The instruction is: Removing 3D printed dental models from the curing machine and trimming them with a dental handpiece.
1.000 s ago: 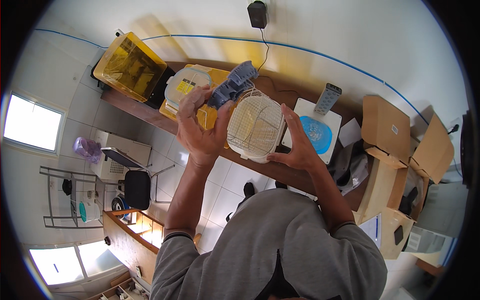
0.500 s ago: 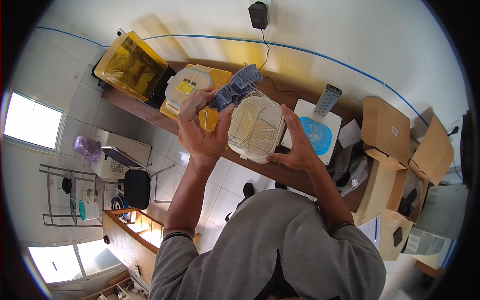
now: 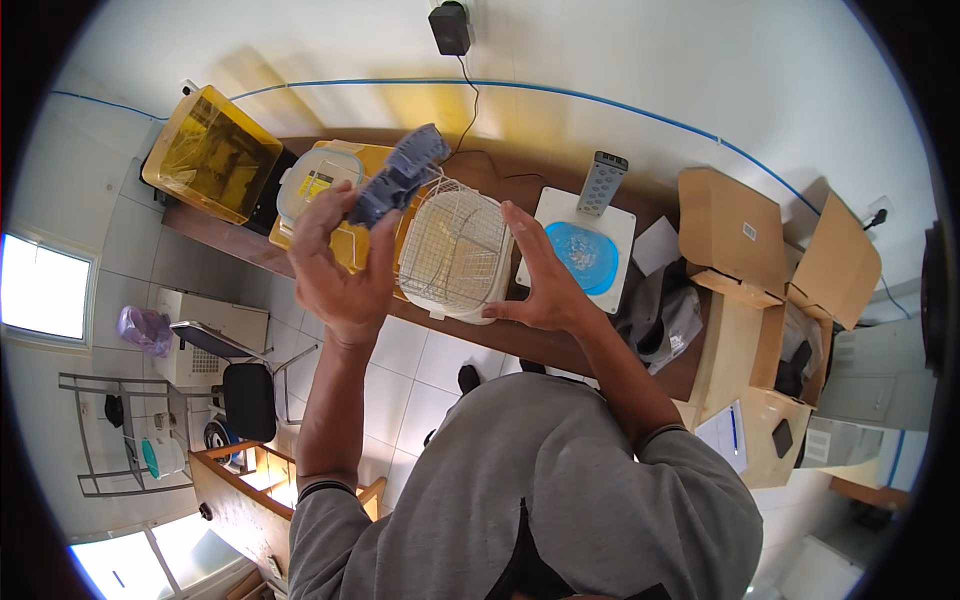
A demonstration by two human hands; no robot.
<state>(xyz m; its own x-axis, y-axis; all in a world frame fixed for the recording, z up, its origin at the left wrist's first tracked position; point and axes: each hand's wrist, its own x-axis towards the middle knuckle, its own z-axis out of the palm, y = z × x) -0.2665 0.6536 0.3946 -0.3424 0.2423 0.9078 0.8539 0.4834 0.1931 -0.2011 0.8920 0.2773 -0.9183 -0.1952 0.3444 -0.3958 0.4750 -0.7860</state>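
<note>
My left hand (image 3: 342, 255) pinches a grey-blue plastic part (image 3: 395, 178) of several arched, notched pieces, raised above the left side of a white tub (image 3: 470, 308). Inside the tub sits a wire mesh basket (image 3: 440, 240), with a thin wire handle at its far edge. Around the tub's right end curls my right hand (image 3: 550, 285), thumb at the near edge and a fingertip at the far edge. The frame does not show whether the tub rests on the bench. Part of the left fingers is hidden behind the grey-blue part.
Left on the brown bench (image 3: 560, 345) are a yellow-orange cover (image 3: 205, 155) and a clear lidded container (image 3: 310, 185) on an orange tray (image 3: 355, 245). Rightward, a white device (image 3: 540, 215) bears a blue dish (image 3: 585, 258); beyond are a grey bag (image 3: 650, 320) and open cardboard boxes (image 3: 735, 225).
The whole view has shifted, so the bench and its things appear further left. My left hand has drawn slightly away from the basket with the grey-blue part. The right hand stays at the tub.
</note>
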